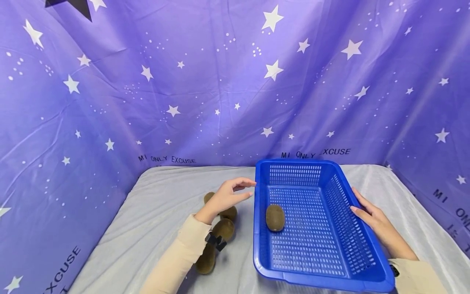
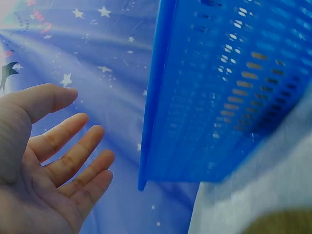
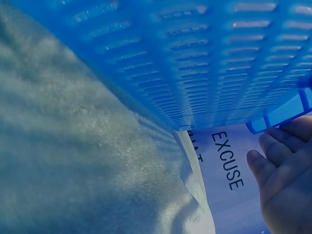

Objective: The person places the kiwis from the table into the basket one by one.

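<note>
- Foreground: two pale sleeves enter from below; a row of four brown kiwis (image 1: 205, 261) lies on the bench (image 1: 147, 220), beneath and beside the left forearm, which partly covers them.
- Basket: a blue perforated basket (image 1: 323, 281) stands to the right of this row.
- Contents: a single kiwi (image 1: 275, 217) rests on the basket floor, near its left wall.
- Right hand (image 1: 378, 220): at the outer right rim, fingers loosely extended; its grip is unclenched, though firm contact cannot be told.
- Left hand (image 1: 229, 196): just beside the left rim, fingers spread and relaxed; its grip is released and holds nothing.
- Progress (judged): with one kiwi inside and four outside, the work appears to be at an early stage, those four remaining.
- Background: a violet curtain (image 1: 220, 81) bears white stars and black lettering.
</note>
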Tool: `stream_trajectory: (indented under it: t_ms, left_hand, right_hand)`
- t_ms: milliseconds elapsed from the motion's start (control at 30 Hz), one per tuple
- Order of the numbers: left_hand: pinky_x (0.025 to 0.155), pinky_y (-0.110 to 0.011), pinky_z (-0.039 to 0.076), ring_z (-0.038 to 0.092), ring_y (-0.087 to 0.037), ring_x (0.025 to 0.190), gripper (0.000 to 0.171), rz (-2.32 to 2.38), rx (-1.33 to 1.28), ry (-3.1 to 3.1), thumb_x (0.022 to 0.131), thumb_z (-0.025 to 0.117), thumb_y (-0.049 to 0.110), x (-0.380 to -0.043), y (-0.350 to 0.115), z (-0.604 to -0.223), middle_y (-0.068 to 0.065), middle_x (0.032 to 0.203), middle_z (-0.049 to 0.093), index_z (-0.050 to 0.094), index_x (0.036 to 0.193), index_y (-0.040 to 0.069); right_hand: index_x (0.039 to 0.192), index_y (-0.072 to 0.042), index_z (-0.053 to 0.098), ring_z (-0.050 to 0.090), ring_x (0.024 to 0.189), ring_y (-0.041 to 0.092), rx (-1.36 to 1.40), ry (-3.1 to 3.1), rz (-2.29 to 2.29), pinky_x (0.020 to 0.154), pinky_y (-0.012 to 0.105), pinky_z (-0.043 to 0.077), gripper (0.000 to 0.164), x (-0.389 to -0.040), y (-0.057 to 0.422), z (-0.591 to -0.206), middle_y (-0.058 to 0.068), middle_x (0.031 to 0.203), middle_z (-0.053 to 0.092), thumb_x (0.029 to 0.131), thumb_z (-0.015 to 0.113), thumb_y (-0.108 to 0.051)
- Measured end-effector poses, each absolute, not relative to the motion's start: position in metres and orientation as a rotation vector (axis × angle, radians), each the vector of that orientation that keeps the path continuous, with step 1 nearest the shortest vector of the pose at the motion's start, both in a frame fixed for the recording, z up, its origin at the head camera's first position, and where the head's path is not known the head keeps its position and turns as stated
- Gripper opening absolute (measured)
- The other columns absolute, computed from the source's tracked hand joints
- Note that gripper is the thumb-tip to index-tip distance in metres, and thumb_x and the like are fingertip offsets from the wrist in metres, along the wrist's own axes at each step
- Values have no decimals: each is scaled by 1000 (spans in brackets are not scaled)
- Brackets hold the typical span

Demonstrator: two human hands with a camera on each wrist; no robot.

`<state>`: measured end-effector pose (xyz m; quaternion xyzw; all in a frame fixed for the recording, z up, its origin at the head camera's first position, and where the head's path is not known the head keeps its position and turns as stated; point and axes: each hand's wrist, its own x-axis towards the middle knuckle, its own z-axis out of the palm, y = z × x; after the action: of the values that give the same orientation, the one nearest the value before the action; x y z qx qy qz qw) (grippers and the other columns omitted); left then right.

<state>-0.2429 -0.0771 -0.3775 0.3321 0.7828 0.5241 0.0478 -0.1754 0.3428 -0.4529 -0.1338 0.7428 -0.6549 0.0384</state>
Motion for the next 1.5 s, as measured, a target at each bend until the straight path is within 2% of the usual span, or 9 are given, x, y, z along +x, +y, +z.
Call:
stream_trajectory:
  t_ms: [167, 300, 533, 800, 1033, 1100, 1400, 1500]
  left_hand:
    - [102, -48, 39, 53, -36, 115, 30, 1572, 1007, 2432, 89, 60, 3, -234, -93, -367, -25, 119, 59, 58, 117, -9]
    - [100, -49, 40, 54, -36, 114, 29, 1575, 993, 2461, 89, 61, 2, -235, -104, -371, -25, 118, 60, 59, 115, -10]
    - [100, -47, 41, 56, -35, 112, 28, 1621, 970, 2498, 87, 62, 0, -251, -130, -404, -22, 118, 61, 60, 115, -7]
    - [97, -43, 45, 59, -30, 109, 31, 1640, 928, 2470, 88, 64, 7, -248, -153, -415, -20, 118, 62, 60, 116, -5]
    - [95, -51, 43, 57, -38, 110, 29, 1612, 918, 2460, 87, 62, 0, -242, -172, -426, -24, 115, 62, 60, 115, -7]
    - [95, -50, 44, 57, -39, 109, 29, 1599, 935, 2455, 87, 61, -1, -241, -176, -428, -24, 114, 62, 60, 115, -7]
    - [93, -48, 45, 58, -36, 107, 28, 1532, 1013, 2425, 89, 62, 6, -238, -189, -435, -17, 113, 64, 61, 115, -2]
    - [94, -47, 45, 57, -36, 108, 27, 1520, 1012, 2412, 89, 62, 6, -235, -194, -441, -15, 113, 64, 61, 116, 0]
  right_hand:
    - [152, -29, 5, 56, 105, -1, -412, 2283, -2007, 73, 31, 56, 59, -176, 343, -452, -14, 147, 23, 103, 35, -15]
    - [152, -28, 3, 58, 104, 4, -399, 2203, -2059, 74, 35, 56, 59, -176, 343, -452, -15, 144, 26, 103, 34, -15]
    - [151, -33, 4, 63, 100, 14, -356, 2104, -2107, 73, 43, 56, 58, -173, 344, -452, -15, 142, 28, 103, 34, -17]
    - [152, -30, 2, 61, 101, 10, -312, 2179, -2052, 74, 42, 56, 59, -171, 345, -449, -12, 144, 25, 103, 35, -20]
    - [152, -27, 2, 61, 103, 12, -355, 2159, -2062, 75, 43, 55, 59, -172, 343, -451, -16, 139, 33, 103, 34, -19]
    - [152, -25, 1, 61, 104, 11, -367, 2162, -2067, 75, 43, 55, 59, -172, 342, -451, -17, 138, 33, 103, 34, -18]
    - [152, -24, 1, 62, 103, 16, -344, 2137, -2087, 76, 45, 55, 59, -172, 343, -452, -16, 139, 32, 103, 34, -19]
    - [152, -23, 1, 61, 104, 13, -348, 2175, -2071, 76, 42, 55, 59, -172, 343, -453, -13, 142, 29, 103, 34, -19]
